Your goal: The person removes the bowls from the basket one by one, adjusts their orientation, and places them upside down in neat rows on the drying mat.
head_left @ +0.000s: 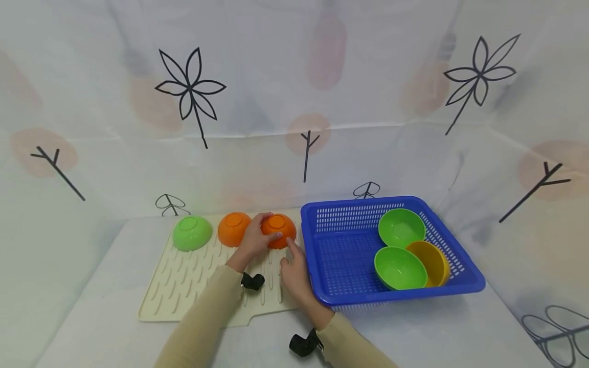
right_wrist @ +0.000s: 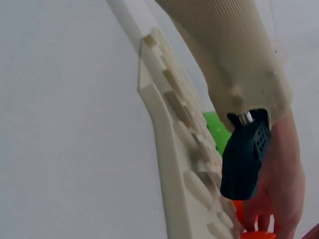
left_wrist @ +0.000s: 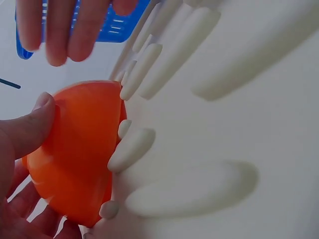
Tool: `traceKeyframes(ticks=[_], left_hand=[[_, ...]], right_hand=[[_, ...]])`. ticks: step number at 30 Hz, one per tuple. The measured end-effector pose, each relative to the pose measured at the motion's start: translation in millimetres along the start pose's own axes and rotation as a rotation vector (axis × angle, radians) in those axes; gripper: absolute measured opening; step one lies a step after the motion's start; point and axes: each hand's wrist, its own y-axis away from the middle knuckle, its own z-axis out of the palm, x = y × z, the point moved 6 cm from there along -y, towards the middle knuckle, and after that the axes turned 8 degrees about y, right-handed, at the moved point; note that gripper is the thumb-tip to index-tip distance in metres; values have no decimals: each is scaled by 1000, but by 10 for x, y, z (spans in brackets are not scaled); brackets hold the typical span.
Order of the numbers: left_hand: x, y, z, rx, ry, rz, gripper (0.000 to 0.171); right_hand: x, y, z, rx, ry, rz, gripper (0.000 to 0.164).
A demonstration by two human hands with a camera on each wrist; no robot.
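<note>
My left hand point(head_left: 253, 239) holds an upside-down orange bowl point(head_left: 281, 228) at the back right of a ridged cream drying board point(head_left: 184, 278). In the left wrist view, the thumb presses one side of this bowl point(left_wrist: 82, 144) while the fingers curl round the other. My right hand point(head_left: 296, 276) is just in front of the bowl, its fingers extended. Those fingers point(left_wrist: 64, 37) appear apart from the bowl in the left wrist view. Left of my left hand sit a second orange bowl point(head_left: 231, 230) and a green bowl point(head_left: 192, 233), both upside down.
A blue plastic basket point(head_left: 391, 296) stands to the right of the board. Inside its right half are two green bowls point(head_left: 402, 228) and a yellow bowl point(head_left: 436, 263). White patterned cloth point(head_left: 262, 168) hangs behind. White cloth covers the table point(head_left: 110, 306).
</note>
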Motion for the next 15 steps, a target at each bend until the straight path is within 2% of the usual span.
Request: traceKeyframes(ticks=[8,15], left_hand=[[-3,-22,-14,-10,-43,7,61],[1,-10,-25,-13,-57,8,60]], right_hand=[[-214,315,-25,-98,26,-166,50],[-438,608,-120,-209,-35,-261,55]])
